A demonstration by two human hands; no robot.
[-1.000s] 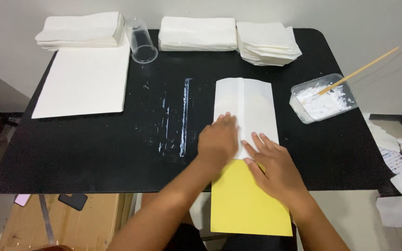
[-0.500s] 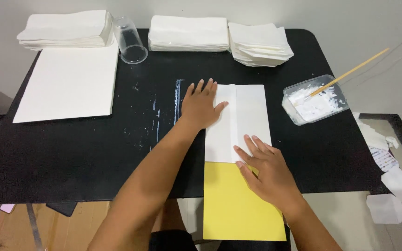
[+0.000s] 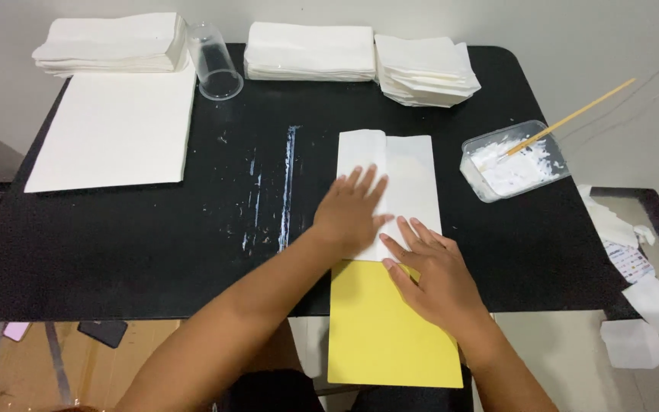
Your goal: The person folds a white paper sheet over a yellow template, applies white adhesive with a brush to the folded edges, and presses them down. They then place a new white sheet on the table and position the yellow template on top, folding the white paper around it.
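Observation:
A folded white paper (image 3: 402, 175) lies on the black table (image 3: 154, 229), its near end on a yellow sheet (image 3: 390, 336) that overhangs the table's front edge. My left hand (image 3: 351, 210) lies flat on the left half of the white paper, fingers spread and pointing away from me. My right hand (image 3: 429, 267) presses flat where the white paper meets the yellow sheet. Neither hand grips anything.
A clear tub of white paste (image 3: 514, 162) with a wooden stick (image 3: 573, 118) sits to the right. Stacks of white paper (image 3: 310, 52) line the far edge, beside a tipped clear cup (image 3: 213, 62). A large white sheet (image 3: 116, 130) lies at left. Paste streaks (image 3: 287, 183) mark the middle.
My left hand slid up the white paper and has come back toward me. My right hand stayed pressing near the paper's lower end.

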